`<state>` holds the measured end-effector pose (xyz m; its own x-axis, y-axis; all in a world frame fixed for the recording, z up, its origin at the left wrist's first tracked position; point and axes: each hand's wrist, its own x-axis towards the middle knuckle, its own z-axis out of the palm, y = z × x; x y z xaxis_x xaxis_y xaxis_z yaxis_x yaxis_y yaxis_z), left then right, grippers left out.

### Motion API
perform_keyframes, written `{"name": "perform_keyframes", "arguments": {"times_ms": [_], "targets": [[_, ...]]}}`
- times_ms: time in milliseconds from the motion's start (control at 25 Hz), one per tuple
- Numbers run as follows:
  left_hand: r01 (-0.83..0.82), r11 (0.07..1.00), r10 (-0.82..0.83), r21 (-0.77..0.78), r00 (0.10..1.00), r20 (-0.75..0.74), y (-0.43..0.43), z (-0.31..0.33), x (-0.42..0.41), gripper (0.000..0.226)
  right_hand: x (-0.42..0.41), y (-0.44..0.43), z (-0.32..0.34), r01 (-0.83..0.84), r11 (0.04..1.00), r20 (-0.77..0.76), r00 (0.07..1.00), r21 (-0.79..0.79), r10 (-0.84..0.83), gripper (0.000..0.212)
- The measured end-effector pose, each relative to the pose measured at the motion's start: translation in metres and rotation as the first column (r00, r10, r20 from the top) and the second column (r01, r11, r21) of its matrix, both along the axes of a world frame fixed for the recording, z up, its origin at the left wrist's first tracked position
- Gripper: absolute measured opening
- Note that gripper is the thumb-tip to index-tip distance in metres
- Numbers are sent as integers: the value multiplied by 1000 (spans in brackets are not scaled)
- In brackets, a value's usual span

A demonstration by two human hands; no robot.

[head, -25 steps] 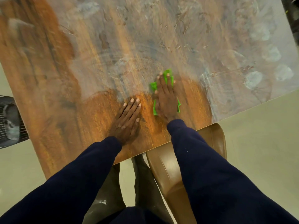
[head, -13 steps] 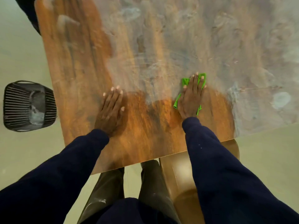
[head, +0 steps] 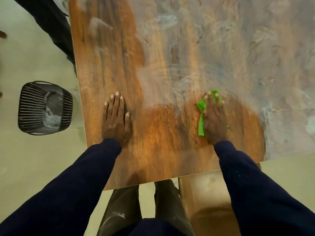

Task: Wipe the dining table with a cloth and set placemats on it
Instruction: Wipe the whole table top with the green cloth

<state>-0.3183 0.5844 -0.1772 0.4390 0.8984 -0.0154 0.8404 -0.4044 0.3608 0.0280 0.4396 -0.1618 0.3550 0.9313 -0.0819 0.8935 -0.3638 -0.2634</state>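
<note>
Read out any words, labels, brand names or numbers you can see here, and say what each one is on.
None. No words, labels, brands or numbers show on the table, the green cloth, the black slatted bin or the brown chair.

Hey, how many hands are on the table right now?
2. The left hand rests flat on the bare table near its left edge; the right hand presses the green cloth onto it.
</note>
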Motion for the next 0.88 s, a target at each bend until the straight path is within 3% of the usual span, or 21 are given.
{"name": "perform_keyframes", "arguments": {"times_ms": [80, 160, 240, 360, 480, 560, 640, 720, 800, 880], "targets": [[5, 1000, -5, 12, 1000, -11, -1, -2, -1, 61, -19, 47, 0, 291, 957, 6, 957, -1, -291, 59], [9, 999, -8, 31, 1000, -23, 0, -5, -1, 61, -50, 85, 0, 359, 933, 9, 933, -1, -359, 63], [6, 1000, -5, 30, 1000, -31, 1, -7, -3, 61, -88, 102, -4, 242, 970, 15, 970, 22, -243, 62], [11, 999, -10, 36, 999, -35, 0, -7, -3, 61, -140, 88, -5, -64, 997, 8, 998, 37, 64, 58], [9, 998, -8, 54, 1000, -20, 1, -4, -1, 60, -131, 49, 0, -523, 852, 2, 852, -15, 523, 58], [-2, 999, 3, 52, 1000, -18, 1, -5, -1, 60, -87, 32, 4, -638, 770, 9, 770, -18, 638, 56], [-1, 999, 3, 49, 999, -43, -1, -5, -2, 60, -44, 30, 2, -478, 878, 21, 878, -13, 478, 55], [7, 998, -3, 58, 998, -59, 1, -5, -2, 60, -24, 53, 0, -147, 989, 9, 989, -30, 147, 56], [10, 999, -8, 42, 998, -56, 0, -4, -1, 60, -43, 90, 0, 124, 992, 6, 992, -30, -124, 58], [5, 999, -2, 42, 998, -62, -2, -3, -1, 60, -82, 126, 0, 199, 980, -4, 980, -1, -199, 60]]}}
